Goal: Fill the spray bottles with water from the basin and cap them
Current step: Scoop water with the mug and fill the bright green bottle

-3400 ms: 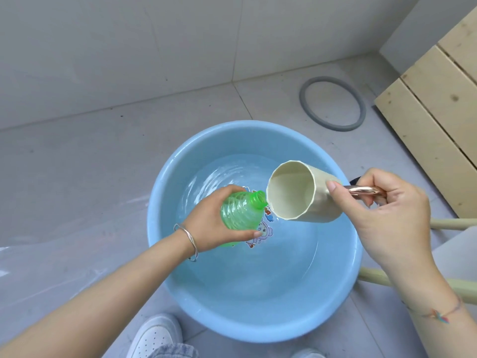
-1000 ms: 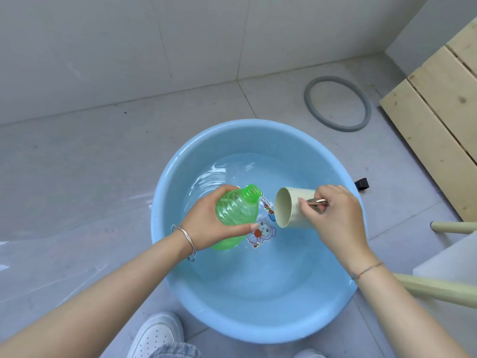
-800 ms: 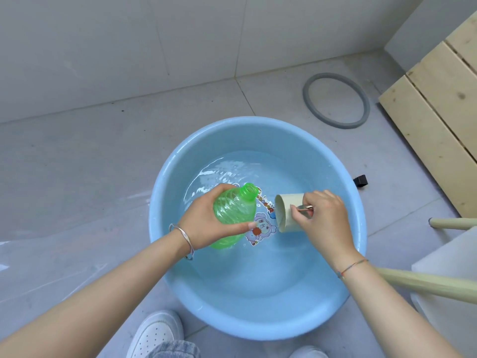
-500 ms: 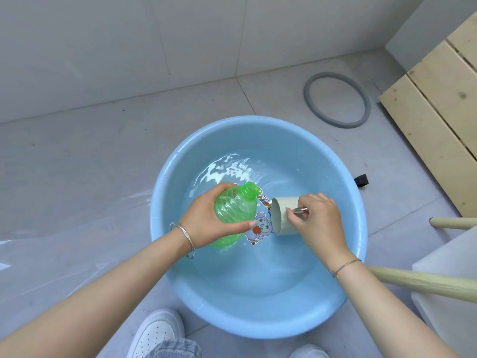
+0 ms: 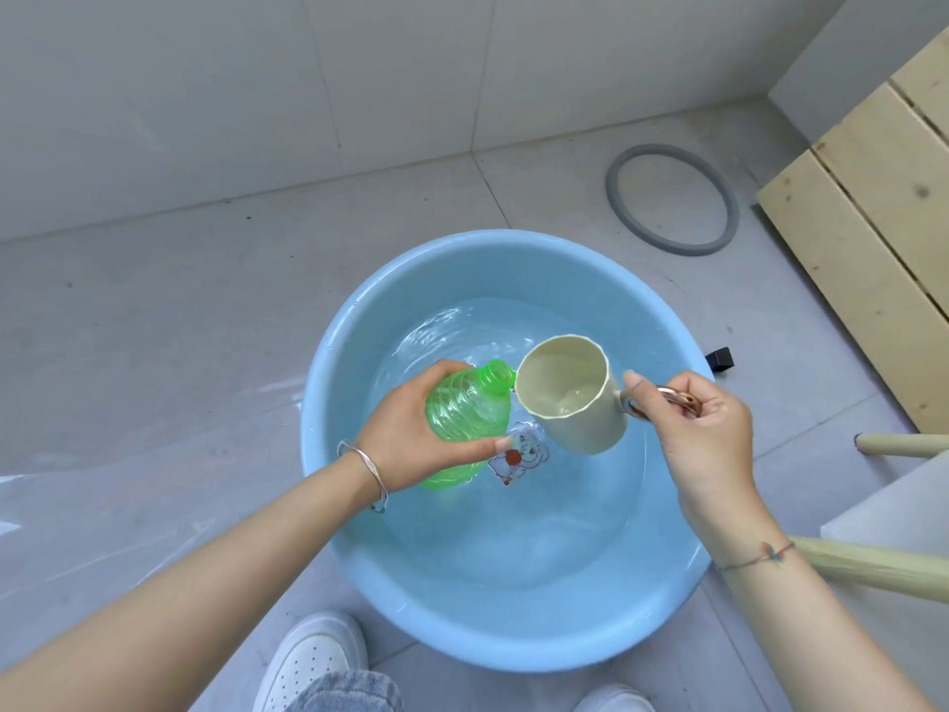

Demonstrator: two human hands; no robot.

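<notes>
The left hand point(image 5: 411, 434) wraps its fingers round the green spray bottle point(image 5: 467, 413), and the right hand point(image 5: 703, 429) grips the handle of a cream cup point(image 5: 570, 398). Both are held over the blue basin point(image 5: 513, 644), so spills would likely fall back into its water. The bottle tilts above the basin's middle, its uncapped mouth toward the cup. The cup holds a little water, its lip just beside that mouth, apparently ready to pour.

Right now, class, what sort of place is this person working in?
Probably a bathroom or utility corner: a grey tiled floor meets a tiled wall, and a blue basin of water sits on the floor.
</notes>
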